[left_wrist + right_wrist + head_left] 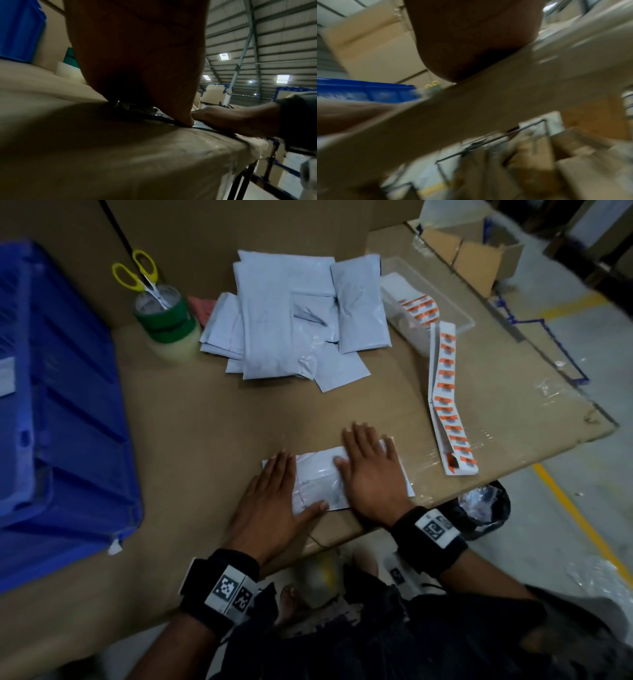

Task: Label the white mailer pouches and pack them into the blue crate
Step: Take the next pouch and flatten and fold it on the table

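Orange-printed label strip (448, 395), text unreadable

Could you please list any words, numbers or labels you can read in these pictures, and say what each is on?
None can be read.
Orange-and-white label strips: print too small and blurred.
Wristband tags on the left wrist and right wrist: black-and-white code patterns, no words.
Tape rolls: markings blurred.
Mailer pouch under both hands: no legible text.

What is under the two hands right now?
A white mailer pouch lies flat on the cardboard-covered table; the left hand and right hand press flat on its ends. Any label beneath the palms is covered, so I cannot tell.
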Action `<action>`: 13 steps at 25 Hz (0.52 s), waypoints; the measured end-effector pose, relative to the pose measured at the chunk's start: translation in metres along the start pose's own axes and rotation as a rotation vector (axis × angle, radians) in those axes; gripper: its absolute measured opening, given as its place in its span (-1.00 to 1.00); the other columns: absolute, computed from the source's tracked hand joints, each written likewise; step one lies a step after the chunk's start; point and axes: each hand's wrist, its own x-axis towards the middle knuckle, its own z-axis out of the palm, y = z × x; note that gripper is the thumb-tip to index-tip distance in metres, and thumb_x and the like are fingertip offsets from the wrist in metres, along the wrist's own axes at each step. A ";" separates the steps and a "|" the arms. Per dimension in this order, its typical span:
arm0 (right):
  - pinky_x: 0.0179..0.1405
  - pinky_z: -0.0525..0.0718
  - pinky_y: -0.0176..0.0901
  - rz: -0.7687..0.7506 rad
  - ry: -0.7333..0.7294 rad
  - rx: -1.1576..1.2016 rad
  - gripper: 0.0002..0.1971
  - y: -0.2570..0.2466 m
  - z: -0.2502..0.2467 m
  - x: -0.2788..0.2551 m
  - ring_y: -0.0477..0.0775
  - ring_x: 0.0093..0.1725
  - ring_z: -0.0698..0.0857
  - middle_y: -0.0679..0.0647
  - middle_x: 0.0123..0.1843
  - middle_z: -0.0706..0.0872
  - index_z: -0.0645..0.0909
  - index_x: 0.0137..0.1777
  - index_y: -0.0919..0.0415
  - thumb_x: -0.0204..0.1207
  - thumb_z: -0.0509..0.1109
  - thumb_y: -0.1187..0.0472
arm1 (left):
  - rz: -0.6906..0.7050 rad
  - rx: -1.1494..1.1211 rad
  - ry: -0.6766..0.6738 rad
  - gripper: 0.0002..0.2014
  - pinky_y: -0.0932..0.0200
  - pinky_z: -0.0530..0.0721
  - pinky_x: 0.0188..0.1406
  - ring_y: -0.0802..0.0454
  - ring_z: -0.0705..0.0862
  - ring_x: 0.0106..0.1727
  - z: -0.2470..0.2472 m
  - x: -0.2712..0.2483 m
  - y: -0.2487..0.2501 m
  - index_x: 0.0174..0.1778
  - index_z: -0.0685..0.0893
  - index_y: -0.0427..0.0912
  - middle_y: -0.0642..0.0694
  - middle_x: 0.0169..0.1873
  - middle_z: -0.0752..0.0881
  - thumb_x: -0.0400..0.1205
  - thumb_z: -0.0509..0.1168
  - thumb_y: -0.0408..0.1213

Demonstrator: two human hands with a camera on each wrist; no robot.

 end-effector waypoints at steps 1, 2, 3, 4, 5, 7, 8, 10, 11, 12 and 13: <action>0.76 0.03 0.29 0.045 0.036 -0.011 -0.29 0.017 -0.003 0.000 0.21 0.82 0.08 0.19 0.84 0.14 0.17 0.81 0.18 0.77 -0.25 -0.17 | -0.017 -0.002 -0.009 0.08 0.05 -0.11 0.75 0.07 -0.18 0.79 -0.004 -0.003 0.001 0.80 -0.26 -0.09 0.00 0.79 -0.21 0.55 -0.14 0.59; 0.76 0.05 0.31 0.070 0.064 -0.013 -0.32 0.032 -0.009 -0.001 0.24 0.82 0.10 0.22 0.83 0.15 0.16 0.81 0.19 0.79 -0.22 -0.13 | -0.018 0.009 -0.019 0.05 0.05 -0.16 0.75 0.06 -0.20 0.79 -0.006 -0.004 0.001 0.79 -0.28 -0.10 0.00 0.79 -0.24 0.58 -0.15 0.56; 0.75 0.07 0.32 0.061 0.091 -0.020 -0.35 0.039 -0.015 -0.003 0.27 0.81 0.11 0.24 0.83 0.16 0.16 0.80 0.22 0.81 -0.16 -0.09 | 0.014 0.053 -0.014 0.00 0.06 -0.21 0.75 0.04 -0.22 0.79 -0.008 -0.004 0.004 0.79 -0.29 -0.11 -0.01 0.78 -0.26 0.61 -0.21 0.52; 0.74 0.12 0.33 0.019 0.131 -0.037 -0.38 0.038 -0.016 -0.005 0.30 0.80 0.15 0.27 0.82 0.19 0.19 0.79 0.26 0.82 -0.10 -0.05 | 0.084 0.104 0.020 -0.07 0.05 -0.24 0.75 0.03 -0.22 0.79 -0.009 -0.002 0.009 0.79 -0.27 -0.13 -0.03 0.78 -0.25 0.66 -0.29 0.46; 0.73 0.19 0.33 -0.042 0.166 -0.046 -0.40 0.030 -0.015 -0.007 0.32 0.78 0.21 0.29 0.79 0.24 0.24 0.77 0.30 0.82 -0.04 0.01 | 0.165 0.141 0.057 -0.15 0.02 -0.21 0.77 0.02 -0.21 0.80 -0.008 0.003 0.015 0.80 -0.24 -0.14 -0.06 0.79 -0.22 0.72 -0.36 0.37; 0.70 0.31 0.30 -0.146 0.173 0.021 -0.44 0.011 0.000 -0.019 0.32 0.74 0.32 0.32 0.75 0.34 0.34 0.72 0.38 0.81 0.01 0.09 | 0.250 0.088 0.031 -0.32 -0.03 -0.11 0.78 0.06 -0.20 0.79 -0.005 0.018 0.026 0.79 -0.22 -0.14 -0.06 0.80 -0.20 0.81 -0.35 0.17; 0.70 0.32 0.28 -0.167 0.163 0.053 -0.45 0.006 0.008 -0.027 0.30 0.73 0.35 0.33 0.73 0.36 0.36 0.70 0.40 0.82 0.01 0.11 | 0.244 0.059 -0.031 -0.35 -0.02 -0.11 0.78 0.10 -0.22 0.79 -0.005 0.022 0.028 0.79 -0.22 -0.12 -0.03 0.80 -0.20 0.83 -0.32 0.13; 0.71 0.29 0.23 -0.163 0.148 0.052 -0.46 0.013 0.013 -0.033 0.24 0.75 0.33 0.28 0.74 0.37 0.36 0.71 0.37 0.85 0.01 0.07 | 0.236 0.080 -0.052 -0.31 0.05 -0.15 0.77 0.13 -0.20 0.78 -0.001 0.025 0.021 0.80 -0.22 -0.08 0.02 0.80 -0.18 0.79 -0.37 0.20; 0.72 0.26 0.22 -0.141 0.137 0.028 -0.44 0.022 0.011 -0.030 0.20 0.77 0.29 0.24 0.76 0.35 0.34 0.73 0.33 0.86 -0.01 0.02 | 0.231 0.104 -0.041 -0.25 0.09 -0.17 0.76 0.13 -0.18 0.78 -0.001 0.023 0.016 0.81 -0.21 -0.06 0.03 0.80 -0.16 0.73 -0.43 0.25; 0.74 0.22 0.21 -0.113 0.114 0.005 -0.41 0.031 0.007 -0.028 0.18 0.79 0.24 0.20 0.79 0.30 0.30 0.75 0.28 0.85 -0.04 -0.03 | 0.221 0.115 -0.040 -0.22 0.12 -0.17 0.74 0.13 -0.17 0.79 0.001 0.020 0.011 0.81 -0.22 -0.05 0.04 0.80 -0.15 0.69 -0.45 0.29; 0.76 0.16 0.20 -0.086 0.089 -0.010 -0.39 0.039 0.003 -0.026 0.17 0.81 0.17 0.17 0.81 0.24 0.25 0.78 0.25 0.85 -0.08 -0.07 | 0.211 0.112 -0.041 -0.22 0.12 -0.17 0.74 0.13 -0.18 0.78 0.002 0.020 0.009 0.80 -0.23 -0.04 0.05 0.80 -0.16 0.70 -0.44 0.31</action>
